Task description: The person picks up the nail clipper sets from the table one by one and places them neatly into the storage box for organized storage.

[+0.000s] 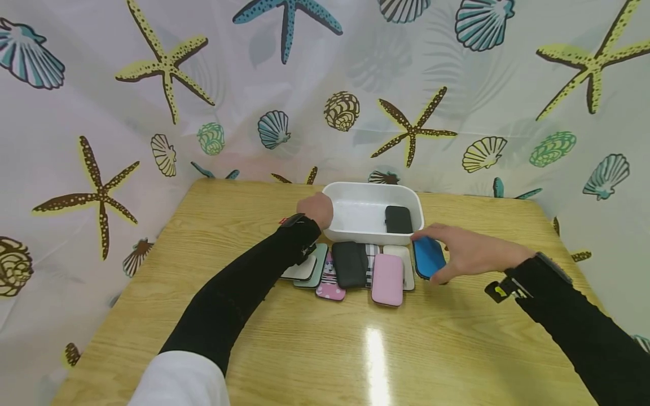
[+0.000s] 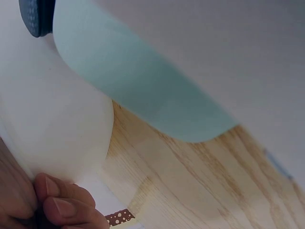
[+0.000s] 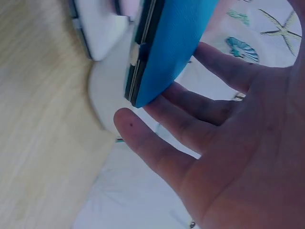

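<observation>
My left hand (image 1: 317, 210) grips the left end of a white plastic basin (image 1: 350, 235), its fingers (image 2: 64, 202) curled at the rim. A black wallet (image 1: 398, 219) lies inside the basin, at its right. My right hand (image 1: 472, 251) holds a blue wallet (image 1: 429, 257) between thumb and fingertips, just right of the basin's front corner. In the right wrist view, the blue wallet (image 3: 174, 45) is tilted and shows a metal-framed edge with a small clasp.
Several wallets lie overlapping along the basin's front: pale green (image 1: 317, 265), polka-dotted pink (image 1: 330, 290), black (image 1: 348, 265), plain pink (image 1: 387, 279) and white (image 1: 408, 265). They rest on a wooden table (image 1: 304, 349). A shell-patterned cloth (image 1: 304, 84) hangs behind the table.
</observation>
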The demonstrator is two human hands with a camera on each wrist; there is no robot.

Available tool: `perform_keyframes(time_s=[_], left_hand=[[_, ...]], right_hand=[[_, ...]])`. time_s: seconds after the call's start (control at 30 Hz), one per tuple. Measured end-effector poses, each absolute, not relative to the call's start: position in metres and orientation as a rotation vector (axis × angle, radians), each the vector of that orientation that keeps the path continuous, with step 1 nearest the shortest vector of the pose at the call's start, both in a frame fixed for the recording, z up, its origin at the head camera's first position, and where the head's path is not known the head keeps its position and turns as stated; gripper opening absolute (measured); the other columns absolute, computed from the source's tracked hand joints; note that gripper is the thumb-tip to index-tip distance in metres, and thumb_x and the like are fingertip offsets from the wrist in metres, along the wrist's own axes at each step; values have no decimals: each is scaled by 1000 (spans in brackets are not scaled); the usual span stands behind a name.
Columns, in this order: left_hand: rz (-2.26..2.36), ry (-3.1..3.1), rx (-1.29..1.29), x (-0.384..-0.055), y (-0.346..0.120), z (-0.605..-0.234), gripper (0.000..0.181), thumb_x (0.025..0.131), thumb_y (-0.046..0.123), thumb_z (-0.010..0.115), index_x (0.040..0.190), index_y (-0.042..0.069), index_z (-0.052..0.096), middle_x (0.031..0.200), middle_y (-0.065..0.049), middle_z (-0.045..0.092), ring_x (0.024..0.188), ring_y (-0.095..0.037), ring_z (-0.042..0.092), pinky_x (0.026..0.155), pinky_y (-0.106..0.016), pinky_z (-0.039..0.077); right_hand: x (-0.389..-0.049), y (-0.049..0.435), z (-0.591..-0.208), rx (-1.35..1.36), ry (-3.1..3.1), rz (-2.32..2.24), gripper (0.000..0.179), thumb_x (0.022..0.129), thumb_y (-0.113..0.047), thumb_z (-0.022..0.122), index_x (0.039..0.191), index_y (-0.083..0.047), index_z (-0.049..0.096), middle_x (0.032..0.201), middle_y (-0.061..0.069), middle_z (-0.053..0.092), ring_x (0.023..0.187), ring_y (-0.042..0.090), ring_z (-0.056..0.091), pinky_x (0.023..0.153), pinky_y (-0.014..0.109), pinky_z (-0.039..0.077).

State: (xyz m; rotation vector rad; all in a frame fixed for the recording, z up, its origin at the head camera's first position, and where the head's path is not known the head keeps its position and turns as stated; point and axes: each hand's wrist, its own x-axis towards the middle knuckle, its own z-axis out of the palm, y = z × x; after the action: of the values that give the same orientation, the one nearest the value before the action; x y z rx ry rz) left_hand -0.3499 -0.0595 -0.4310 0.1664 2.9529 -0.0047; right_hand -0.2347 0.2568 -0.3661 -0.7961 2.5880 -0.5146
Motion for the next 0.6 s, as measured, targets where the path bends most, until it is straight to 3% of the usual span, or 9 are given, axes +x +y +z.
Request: perform_keyframes(time_s=[0.27, 0.5, 0.6], left_hand=[[5, 2957, 140, -352, -60, -430, 31, 107, 21, 44, 124, 2, 61, 101, -7, 67, 76, -17, 63, 71, -34, 57], [6, 2952, 147, -355, -60, -435, 31, 107, 22, 45, 123, 3, 62, 101, -7, 66, 75, -17, 62, 68, -35, 55], [7, 2949, 152, -357, -59, -437, 31, 107, 23, 45, 123, 3, 62, 101, -7, 65, 75, -17, 62, 66, -35, 54]], right_hand=[[-263, 240, -343, -876, 2649, -516, 84, 79, -50, 82, 149, -24, 43, 157, 15, 35, 132, 35, 44, 97, 50, 50], [-303, 213, -349, -859, 2689, -473, 88, 81, -43, 83, 153, -21, 38, 153, 17, 35, 123, 35, 48, 94, 50, 50], [-319, 200, -356, -855, 2695, -447, 89, 81, -40, 83, 155, -19, 37, 154, 19, 33, 126, 37, 47, 96, 52, 49]])
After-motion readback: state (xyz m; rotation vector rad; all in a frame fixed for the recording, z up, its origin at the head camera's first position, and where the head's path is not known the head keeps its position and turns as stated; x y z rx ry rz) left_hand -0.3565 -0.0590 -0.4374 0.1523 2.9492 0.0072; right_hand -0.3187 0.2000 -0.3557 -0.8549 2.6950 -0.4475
